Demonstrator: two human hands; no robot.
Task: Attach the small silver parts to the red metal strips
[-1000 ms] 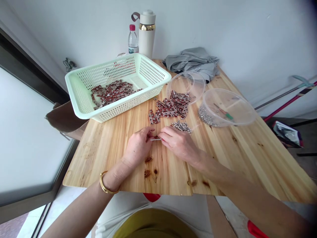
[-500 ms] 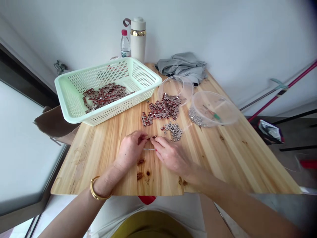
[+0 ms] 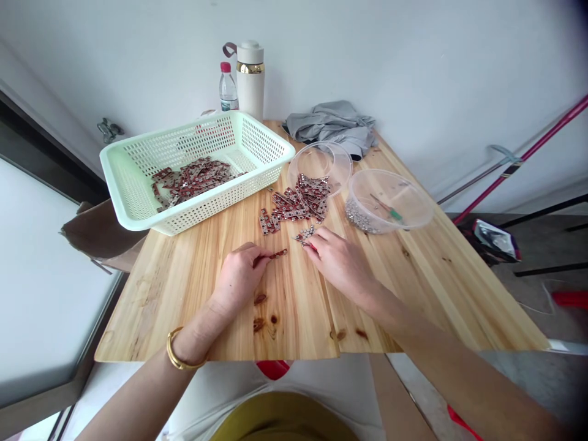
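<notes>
Dark-red flat strips with silver metal studs (image 3: 301,202) lie on the wide, pale wooden table (image 3: 184,294) and in the pale-green perforated plastic basket (image 3: 211,207). The left hand (image 3: 241,269) pinches one strip (image 3: 278,253); the right hand (image 3: 342,263) grips a thin silver rod (image 3: 301,242) near small round silver pieces (image 3: 307,232). A loose pinch could drop the strip; a careless fingertip might scatter the pieces. Label print on the red-capped clear bottle (image 3: 228,89) is unreadably small.
</notes>
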